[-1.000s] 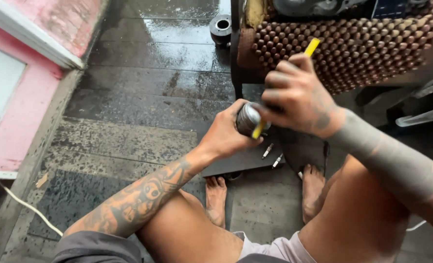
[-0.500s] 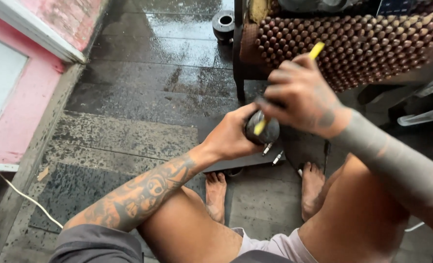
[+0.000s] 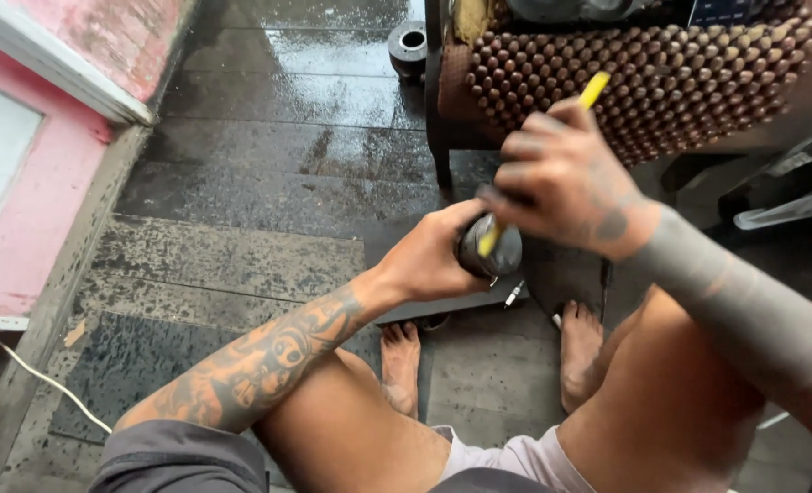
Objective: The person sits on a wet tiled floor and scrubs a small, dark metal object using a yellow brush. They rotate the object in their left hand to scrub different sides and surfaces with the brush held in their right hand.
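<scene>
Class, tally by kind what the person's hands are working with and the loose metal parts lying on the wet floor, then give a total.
Yellow-handled tools in the right hand: 1
Dark round metal parts in the left hand: 1
Metal rings on the floor: 1
Small bits on the floor by the feet: 1
Total: 4

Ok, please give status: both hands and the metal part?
Left hand grips dark metal cylinder. Right hand works yellow-handled tool into it. Nothing in the way.
</scene>
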